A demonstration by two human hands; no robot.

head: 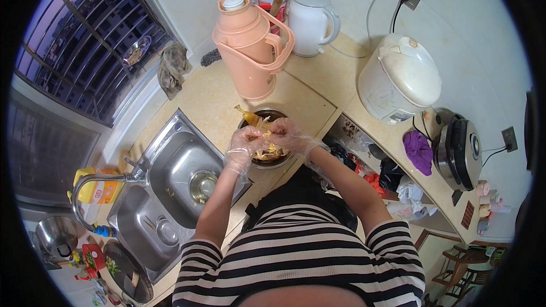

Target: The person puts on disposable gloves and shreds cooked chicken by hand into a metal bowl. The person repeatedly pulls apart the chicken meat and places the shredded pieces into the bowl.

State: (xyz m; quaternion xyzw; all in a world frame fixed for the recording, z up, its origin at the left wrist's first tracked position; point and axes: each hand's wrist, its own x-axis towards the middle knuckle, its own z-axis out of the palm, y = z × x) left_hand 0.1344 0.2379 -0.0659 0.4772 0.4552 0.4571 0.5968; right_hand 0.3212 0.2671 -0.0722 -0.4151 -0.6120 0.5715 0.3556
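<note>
Both of my hands wear clear plastic gloves and meet over a round metal bowl [277,165] on the counter. My left hand [247,140] and my right hand [286,133] pinch a pale yellowish piece of shredded food [267,134] between them. What the piece is cannot be made out exactly; the fingers partly cover it. More torn yellowish pieces [271,153] lie in the bowl below my hands. A yellow chicken foot or similar poultry part [248,116] sticks up over the bowl's far left rim.
A double steel sink [179,166] with a faucet [102,177] is at the left. Behind the bowl stand a pink thermos jug [251,51] and a white electric kettle [309,23]. At the right are a white rice cooker [399,79], a purple cloth [418,152] and an open shelf holding bags.
</note>
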